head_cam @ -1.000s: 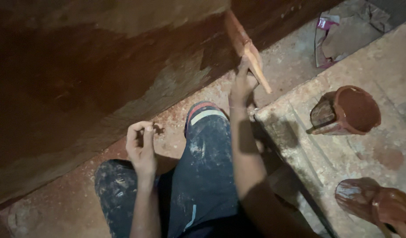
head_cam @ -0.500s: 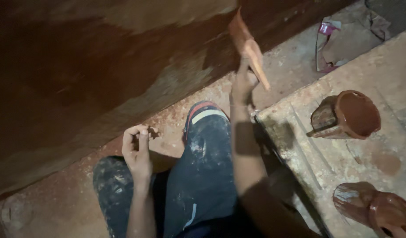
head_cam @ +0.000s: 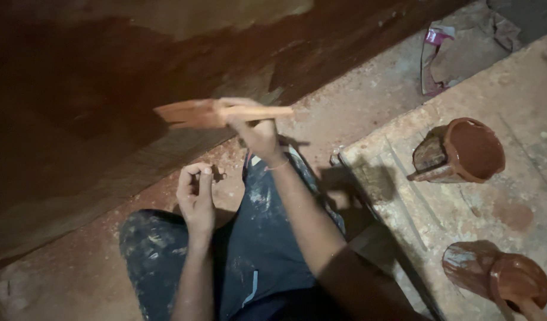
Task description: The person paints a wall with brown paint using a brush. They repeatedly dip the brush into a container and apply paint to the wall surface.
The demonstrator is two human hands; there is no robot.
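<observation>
Paint could drip on the dusty floor (head_cam: 356, 113) or the blue trousers (head_cam: 267, 238), because the right hand (head_cam: 255, 128) grips a wet brush (head_cam: 196, 113) flat beside the brown wall (head_cam: 77, 89), while the left hand (head_cam: 196, 193) looks curled, maybe pinching something.

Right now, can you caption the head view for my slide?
Right hand holds a flat, paint-coated wooden brush against the red-brown wall; left hand curled above the paint-spattered knee, two paint-filled mugs alongside.

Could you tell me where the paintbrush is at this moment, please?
In the head view the paintbrush sits left of centre, held level in the right hand against the dark red-brown wall, above the left hand.
</observation>
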